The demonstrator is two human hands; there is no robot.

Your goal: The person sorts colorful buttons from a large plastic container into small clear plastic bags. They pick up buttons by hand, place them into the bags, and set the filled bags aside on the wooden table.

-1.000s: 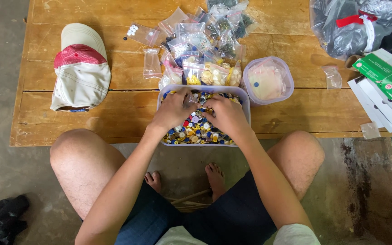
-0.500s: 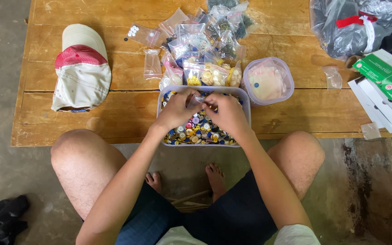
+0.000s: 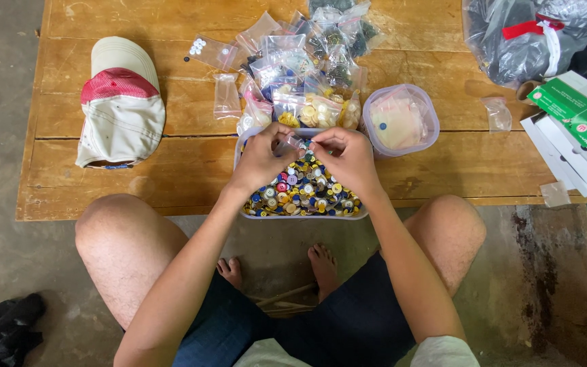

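A: What are the hands doing?

B: Both are raised just above the tub of mixed coloured buttons (image 3: 300, 194), which sits at the near edge of the wooden counter (image 3: 171, 163). The left hand (image 3: 261, 158) and the right hand (image 3: 348, 158) meet over the tub's far end, and a small clear bag (image 3: 293, 144) is pinched between them.

A: How do the fingers stand?

B: On each hand they are curled in, with the tips closed on the bag, one hand at each side of it. I cannot tell what is inside the bag.

A: And around them?

B: Just beyond the tub lies a heap of small clear bags of sorted buttons (image 3: 300, 75). To the right of the tub, touching or nearly so, is a round lidded container (image 3: 400, 121). A red and white cap (image 3: 121, 102) lies well to the left. At the far right is a grey plastic sack (image 3: 531, 37), and green and white boxes (image 3: 579, 119) are near it.
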